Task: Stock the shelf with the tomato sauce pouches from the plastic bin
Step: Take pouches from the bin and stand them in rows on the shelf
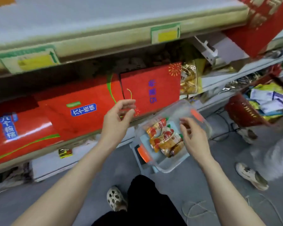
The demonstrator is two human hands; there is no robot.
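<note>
Stock on hand, as I see it.

1. My left grip (pixel 119 115): raised in front of the cartons. Fingers loosely curled, thumb close to the forefinger, nothing held.
2. My right grip (pixel 194 136): over the right half of the bin, fingers spread and relaxed, nothing held. I cannot tell whether the fingertips touch the pouches.
3. Clear rectangular plastic bin with orange latches (pixel 167 169): set low, just in front of the shelving, on a pale blue-grey stand (pixel 134 147).
4. Orange-and-red tomato sauce pouches (pixel 163 139): a small overlapping heap inside the bin, towards its left and middle. All are in the bin.
5. Cream-edged shelf (pixel 96 46): runs across above, bearing two green-and-yellow price tags (pixel 166 32) on its front edge.
6. Red cardboard cartons with blue labels (pixel 82 115): a row on the level below that shelf.
7. Gold-printed snack bag (pixel 189 79): standing just right of the cartons.
8. Red plastic basket (pixel 242 111): to the right, tilted, filled with mixed packets.
9. Grey floor (pixel 72 185): carries the stand.
10. My black trousers (pixel 145 201) and one cream perforated clog (pixel 115 199): bottom centre.
11. Another person's cream clogs (pixel 252 176): on the floor at right, well apart from the bin.
</note>
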